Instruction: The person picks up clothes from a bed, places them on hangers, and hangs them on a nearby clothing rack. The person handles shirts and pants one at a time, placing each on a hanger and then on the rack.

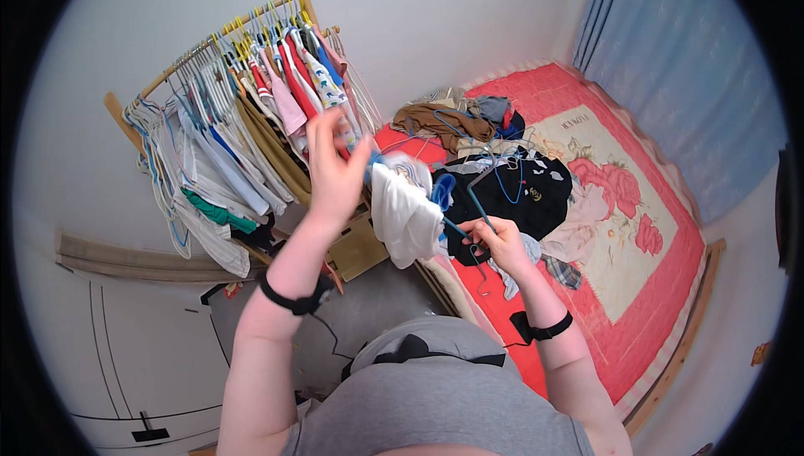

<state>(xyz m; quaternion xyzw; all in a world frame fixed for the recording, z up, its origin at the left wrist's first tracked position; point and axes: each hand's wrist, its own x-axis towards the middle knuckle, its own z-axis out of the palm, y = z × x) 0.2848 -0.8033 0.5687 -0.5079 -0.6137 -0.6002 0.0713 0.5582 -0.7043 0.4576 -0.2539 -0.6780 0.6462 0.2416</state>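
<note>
My right hand (501,244) was clamped on a teal hanger (478,205); left of it hung a white garment (402,217), near my left hand (333,173), blurred fingers apart.

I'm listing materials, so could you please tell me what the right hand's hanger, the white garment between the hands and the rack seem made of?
Hanger: probably smooth coated metal, being thin and teal; plastic is possible. White garment: matt fabric, by its soft folds; fibre unclear. Rack: apparently plain wood, by its tan colour.
</note>
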